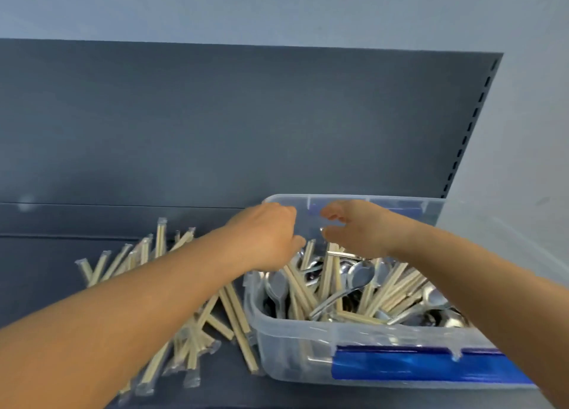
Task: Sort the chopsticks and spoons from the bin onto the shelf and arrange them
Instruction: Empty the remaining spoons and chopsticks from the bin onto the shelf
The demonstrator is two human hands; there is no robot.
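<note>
A clear plastic bin point(308, 338) with blue latches stands on the dark shelf point(46, 254), filled with a jumble of wrapped wooden chopsticks point(397, 288) and metal spoons point(358, 274). Left of the bin, a loose pile of wrapped chopsticks point(197, 319) lies on the shelf. Both hands reach over the far part of the bin. My left hand point(268, 233) hovers at the bin's back left corner with fingers curled down out of sight, its thumb near the top of a chopstick. My right hand point(357, 227) is cupped above the contents, thumb and fingers apart with nothing between them.
The shelf's dark back panel point(246, 125) rises right behind the bin. A slotted upright point(474, 116) runs along the panel's right edge, with a pale wall beyond. Bare shelf surface shows at the far left.
</note>
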